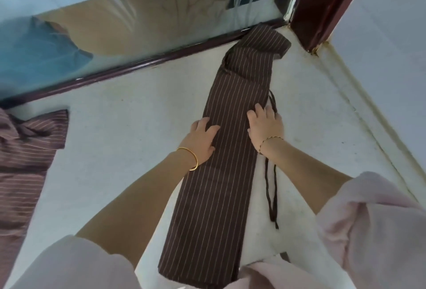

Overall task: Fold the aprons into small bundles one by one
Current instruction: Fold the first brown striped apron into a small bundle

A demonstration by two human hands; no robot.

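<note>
A dark brown apron (221, 185) with thin white stripes lies on the white surface, folded lengthwise into a long narrow strip that runs from the near edge up to the far corner. My left hand (201, 139) presses flat on its left edge at mid-length. My right hand (265, 125) lies flat on its right edge, fingers spread over the cloth and the dark tie cord (272, 194) that trails out beside the strip. The strip's far end (260, 42) is rumpled against the window frame.
A second striped apron (25, 150) lies crumpled at the left edge of the white surface (119, 141). A dark window rail (138, 67) bounds the far side, a dark red post (322, 7) stands in the far right corner, and a wall (391, 81) runs along the right.
</note>
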